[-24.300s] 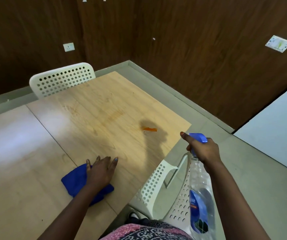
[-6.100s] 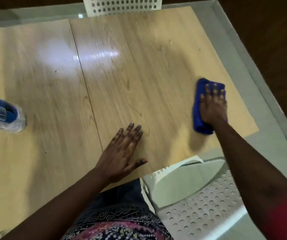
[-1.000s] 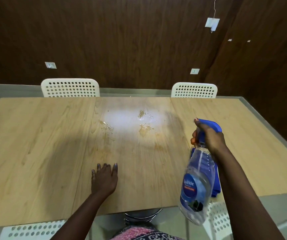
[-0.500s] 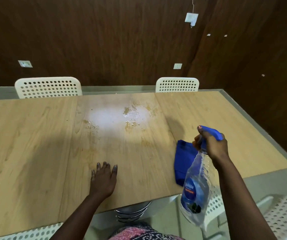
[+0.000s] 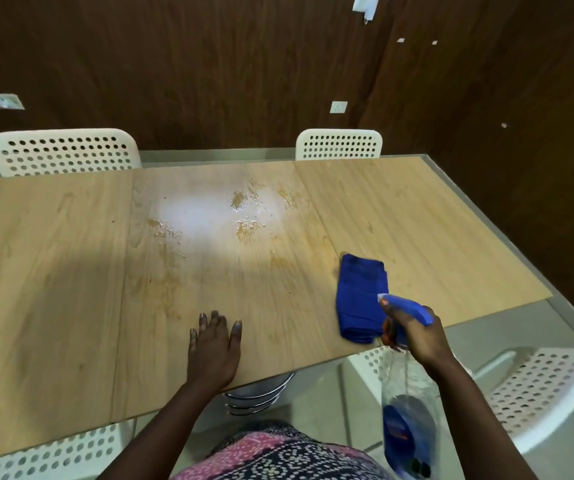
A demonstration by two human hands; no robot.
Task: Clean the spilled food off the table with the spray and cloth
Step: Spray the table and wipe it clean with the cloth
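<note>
Scattered yellowish crumbs and wet smears, the spilled food point(image 5: 247, 216), lie on the far middle of the wooden table point(image 5: 53, 271). A folded blue cloth point(image 5: 360, 299) lies near the table's front right edge. My right hand point(image 5: 417, 336) grips the neck of a clear spray bottle point(image 5: 407, 407) with a blue trigger head, held just off the front edge beside the cloth. My left hand point(image 5: 214, 348) rests flat on the table near the front edge, fingers straight.
Two white perforated chairs point(image 5: 64, 152) point(image 5: 339, 143) stand behind the table against a dark wooden wall. Another white chair point(image 5: 535, 389) stands at my right, and one point(image 5: 46, 455) at the lower left. The floor is grey.
My right hand has drawn the spray bottle back and lower toward the front edge, uncovering the blue cloth. The view has shifted. My left hand stays flat on the table.
</note>
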